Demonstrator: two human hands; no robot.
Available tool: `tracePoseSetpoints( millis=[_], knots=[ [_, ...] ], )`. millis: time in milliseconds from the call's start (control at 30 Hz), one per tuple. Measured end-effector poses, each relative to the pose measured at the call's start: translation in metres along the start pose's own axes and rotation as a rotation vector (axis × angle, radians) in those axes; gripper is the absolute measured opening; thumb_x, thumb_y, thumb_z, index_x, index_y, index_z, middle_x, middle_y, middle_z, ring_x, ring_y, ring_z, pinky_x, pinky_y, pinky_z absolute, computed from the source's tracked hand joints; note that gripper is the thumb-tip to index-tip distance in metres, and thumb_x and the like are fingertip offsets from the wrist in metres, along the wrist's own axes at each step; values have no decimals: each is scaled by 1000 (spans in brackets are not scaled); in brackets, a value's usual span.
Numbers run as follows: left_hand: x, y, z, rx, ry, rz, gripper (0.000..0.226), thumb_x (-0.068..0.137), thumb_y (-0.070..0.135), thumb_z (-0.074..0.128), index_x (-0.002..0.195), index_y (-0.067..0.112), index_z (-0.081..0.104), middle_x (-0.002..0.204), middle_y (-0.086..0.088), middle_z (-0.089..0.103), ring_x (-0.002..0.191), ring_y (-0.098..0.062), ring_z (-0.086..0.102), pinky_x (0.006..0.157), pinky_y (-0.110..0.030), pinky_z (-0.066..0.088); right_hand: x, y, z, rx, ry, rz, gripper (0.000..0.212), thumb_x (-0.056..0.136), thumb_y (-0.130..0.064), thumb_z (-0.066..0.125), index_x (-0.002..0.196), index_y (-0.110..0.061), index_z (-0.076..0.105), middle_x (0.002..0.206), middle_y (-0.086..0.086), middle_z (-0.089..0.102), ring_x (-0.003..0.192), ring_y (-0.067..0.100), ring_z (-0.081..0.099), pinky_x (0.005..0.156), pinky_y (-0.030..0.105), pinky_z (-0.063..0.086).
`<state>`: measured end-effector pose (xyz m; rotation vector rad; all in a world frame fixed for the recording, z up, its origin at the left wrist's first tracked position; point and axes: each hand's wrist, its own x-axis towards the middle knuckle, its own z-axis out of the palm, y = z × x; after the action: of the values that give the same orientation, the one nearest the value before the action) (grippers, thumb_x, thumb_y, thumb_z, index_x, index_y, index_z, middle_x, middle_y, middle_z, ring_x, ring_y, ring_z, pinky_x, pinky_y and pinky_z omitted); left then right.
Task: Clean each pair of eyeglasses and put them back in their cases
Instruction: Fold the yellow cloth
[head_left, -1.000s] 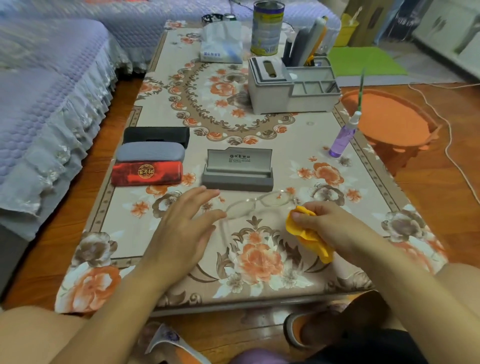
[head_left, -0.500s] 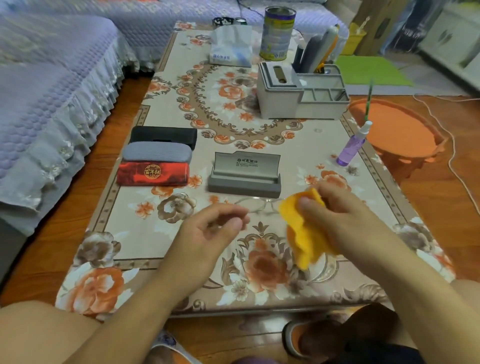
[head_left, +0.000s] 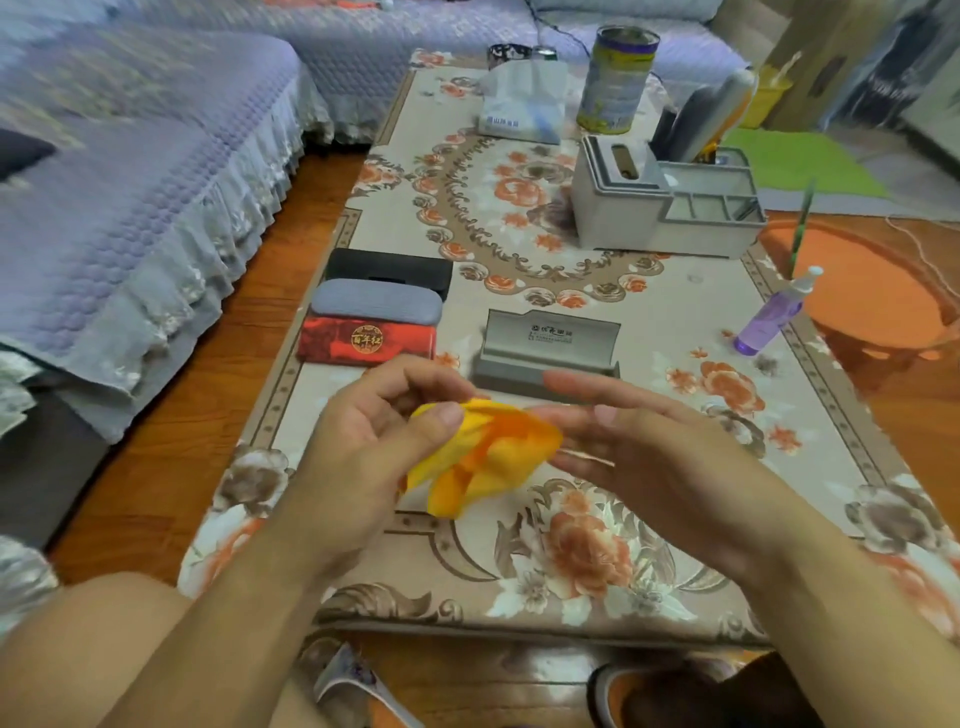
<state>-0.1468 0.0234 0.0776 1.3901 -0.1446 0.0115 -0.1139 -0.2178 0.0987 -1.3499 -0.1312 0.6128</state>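
Both hands meet above the near half of the table (head_left: 675, 322), with a yellow cloth (head_left: 483, 457) bunched between them. The left hand (head_left: 363, 441) grips the cloth, its thumb pressed on the upper left corner and its fingers curled behind. The right hand (head_left: 649, 457) lies with its fingers straight and together, touching the cloth's right side. The eyeglasses cannot be made out; only a thin pale line shows just under the right fingers, too blurred to name.

Just beyond the hands stands an open grey case (head_left: 550, 348), its lid upright with dark print on it. To its left three closed cases lie side by side, touching: a red case (head_left: 363, 340) nearest, a blue-grey case (head_left: 376, 301) in the middle, and a black case (head_left: 389, 267) farthest. Near the right edge of the table leans a purple spray bottle (head_left: 769, 317). Farther back sit a grey organiser (head_left: 665, 208), a tall tin (head_left: 618, 78) and a pack of tissues (head_left: 522, 104). An orange stool (head_left: 872, 291) stands beside the table on the right, and a sofa (head_left: 130, 171) with a lilac cover runs along the left.
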Motion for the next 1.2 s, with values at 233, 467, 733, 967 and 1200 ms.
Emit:
tracePoseSetpoints(
  millis=[233,467,733,967,1200],
  knots=[
    [0,22,-14,239,-194,-4,27,83,11,73,107,25,73,100,-13,69,80,-15,68,67,-25,57,10,-2,29,-592,-261,-60,59,83,-38,76,138,-28,58,137,-14,62,133,3,52,114,35,38],
    [13,20,-14,206,-58,-66,30,84,12,78,112,15,69,84,-5,62,61,-10,63,52,-19,50,28,-1,51,-709,53,-177,11,93,-30,71,91,-20,75,85,3,74,78,18,68,73,41,53],
    [14,6,-17,267,-116,-106,40,81,23,77,120,22,66,109,-6,75,104,-24,71,87,-42,61,29,-14,42,-788,105,-210,17,97,-32,64,104,-31,80,76,-18,70,71,-2,61,59,13,41],
    [14,9,-12,269,35,92,30,85,17,72,113,27,65,86,-18,61,80,-22,66,69,-30,57,23,-18,36,-964,154,-253,16,101,-24,58,97,-32,71,77,-18,65,69,1,60,57,15,42],
    [8,13,-11,445,-185,-33,44,83,25,79,120,44,65,76,-9,57,61,-23,52,56,-35,47,26,-10,41,-399,-70,-60,23,89,-15,75,110,-14,66,98,19,70,88,19,66,84,39,56]
  ],
)
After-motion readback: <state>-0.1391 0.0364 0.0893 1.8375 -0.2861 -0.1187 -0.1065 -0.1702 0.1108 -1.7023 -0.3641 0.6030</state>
